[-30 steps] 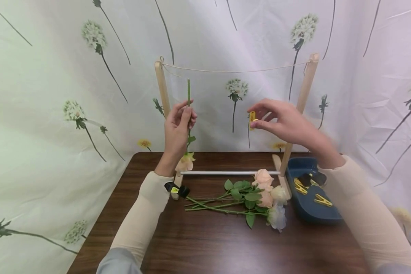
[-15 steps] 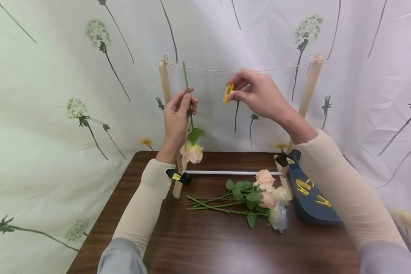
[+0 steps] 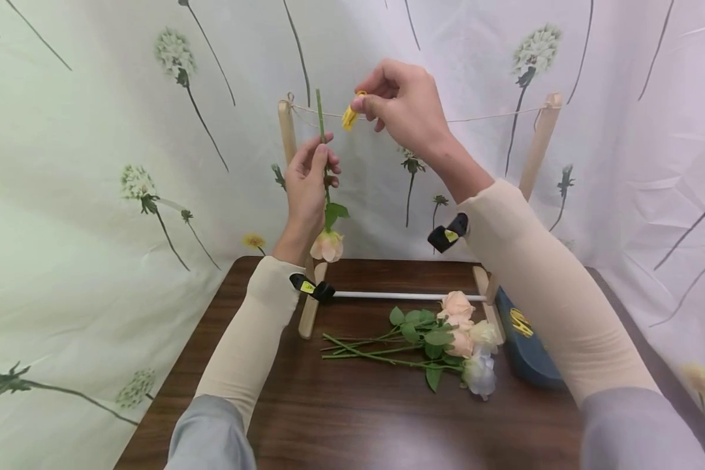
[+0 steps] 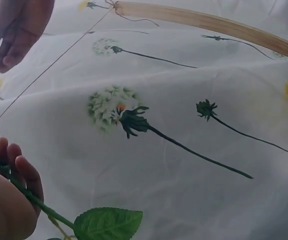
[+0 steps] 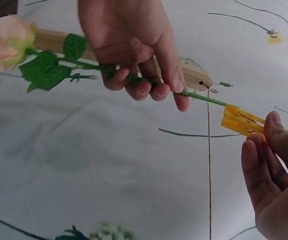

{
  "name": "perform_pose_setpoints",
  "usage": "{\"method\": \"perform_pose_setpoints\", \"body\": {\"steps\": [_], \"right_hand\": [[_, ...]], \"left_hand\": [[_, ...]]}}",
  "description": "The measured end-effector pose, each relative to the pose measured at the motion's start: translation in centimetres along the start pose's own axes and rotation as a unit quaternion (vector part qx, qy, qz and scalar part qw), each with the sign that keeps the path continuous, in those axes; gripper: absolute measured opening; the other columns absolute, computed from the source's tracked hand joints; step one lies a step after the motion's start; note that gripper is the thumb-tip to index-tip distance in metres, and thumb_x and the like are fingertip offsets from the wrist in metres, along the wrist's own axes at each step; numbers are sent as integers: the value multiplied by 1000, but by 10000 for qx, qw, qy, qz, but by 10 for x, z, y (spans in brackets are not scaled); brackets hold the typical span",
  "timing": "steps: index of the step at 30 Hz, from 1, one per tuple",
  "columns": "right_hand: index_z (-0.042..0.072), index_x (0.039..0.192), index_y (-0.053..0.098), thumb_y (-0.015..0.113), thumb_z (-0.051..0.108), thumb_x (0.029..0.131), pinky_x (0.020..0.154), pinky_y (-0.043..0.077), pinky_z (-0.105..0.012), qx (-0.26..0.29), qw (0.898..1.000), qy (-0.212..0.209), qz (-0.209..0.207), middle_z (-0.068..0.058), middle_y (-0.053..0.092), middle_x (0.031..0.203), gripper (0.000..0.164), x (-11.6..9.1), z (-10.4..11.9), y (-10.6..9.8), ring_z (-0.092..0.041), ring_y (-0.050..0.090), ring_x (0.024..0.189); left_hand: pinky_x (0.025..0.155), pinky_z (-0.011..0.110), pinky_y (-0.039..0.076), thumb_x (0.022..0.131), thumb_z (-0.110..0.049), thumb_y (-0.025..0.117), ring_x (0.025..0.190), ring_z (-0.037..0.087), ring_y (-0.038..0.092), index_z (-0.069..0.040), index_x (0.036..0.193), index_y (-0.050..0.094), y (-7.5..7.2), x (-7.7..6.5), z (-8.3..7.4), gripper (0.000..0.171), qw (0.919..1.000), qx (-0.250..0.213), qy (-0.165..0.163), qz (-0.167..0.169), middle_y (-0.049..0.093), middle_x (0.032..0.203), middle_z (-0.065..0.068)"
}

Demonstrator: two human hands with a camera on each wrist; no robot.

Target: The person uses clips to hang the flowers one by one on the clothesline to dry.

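My left hand [image 3: 310,175] pinches the green stem of a peach rose [image 3: 327,246], which hangs bloom down with its cut end up by the string [image 3: 493,117]. In the right wrist view the same rose [image 5: 9,42] lies across the left fingers. Between thumb and fingers, my right hand [image 3: 408,104] holds a yellow clothespin [image 3: 350,116] close to the string, just right of the stem's upper end. The clothespin [image 5: 243,121] appears near the stem's tip in the right wrist view; whether they touch I cannot tell.
Wooden posts [image 3: 539,147] carry the string, with a white rod [image 3: 399,296] low between them. Several roses [image 3: 461,343] lie on the brown table [image 3: 352,405]. At the right, a blue tray [image 3: 525,356] with yellow clothespins [image 3: 520,323] is partly hidden by my right arm.
My right hand has moved left and up with the clothespin, from beside the right post to the string near the stem. The left hand has raised the rose somewhat.
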State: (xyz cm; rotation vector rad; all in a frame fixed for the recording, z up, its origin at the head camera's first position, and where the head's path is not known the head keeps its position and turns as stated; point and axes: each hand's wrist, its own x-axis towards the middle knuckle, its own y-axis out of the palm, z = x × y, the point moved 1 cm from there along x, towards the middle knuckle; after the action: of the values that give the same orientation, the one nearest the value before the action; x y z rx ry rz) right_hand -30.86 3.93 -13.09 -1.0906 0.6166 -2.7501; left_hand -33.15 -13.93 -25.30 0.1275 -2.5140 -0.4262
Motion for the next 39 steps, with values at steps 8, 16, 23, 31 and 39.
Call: {"method": "perform_pose_setpoints", "body": {"steps": [8,16,23,31,39], "right_hand": [[9,94,73,78,13,98,62,54,-25,549,9964,361,-529,5,69,83,8,24,5,20,-17,62,73],[8,95,73,79,14,98,58,52,-25,832,9917,842,-497,3,67,82,9,35,2,41,-16,62,73],[6,97,74,80,14,96,54,53,-25,1268,9837,1195,-434,1,68,85,10,35,-6,50,-15,62,68],[6,115,75,78,19,99,48,54,-28,1334,9787,1558,-62,-9,76,110,22,35,-11,50,-15,56,51],[8,127,73,76,25,101,52,58,-30,1159,9811,1528,251,-9,77,127,31,33,-13,46,-16,59,47]], "left_hand": [[61,22,47,113,-19,55,76,11,59,-3,137,66,1,2,3,31,9997,156,9,-169,62,91,-2],[61,22,46,114,-21,52,75,11,57,-1,142,62,2,2,4,36,9997,53,-85,-202,60,91,-2],[61,22,41,114,-23,53,73,11,52,-7,137,67,0,4,6,31,9996,97,-136,-208,59,90,-3],[61,21,38,113,-24,54,73,11,49,-2,139,65,-3,3,7,35,9997,165,-76,-158,59,89,-4],[63,23,43,114,-22,54,75,11,55,-1,140,64,-6,5,6,35,9993,228,-209,-226,61,88,-4]]}}
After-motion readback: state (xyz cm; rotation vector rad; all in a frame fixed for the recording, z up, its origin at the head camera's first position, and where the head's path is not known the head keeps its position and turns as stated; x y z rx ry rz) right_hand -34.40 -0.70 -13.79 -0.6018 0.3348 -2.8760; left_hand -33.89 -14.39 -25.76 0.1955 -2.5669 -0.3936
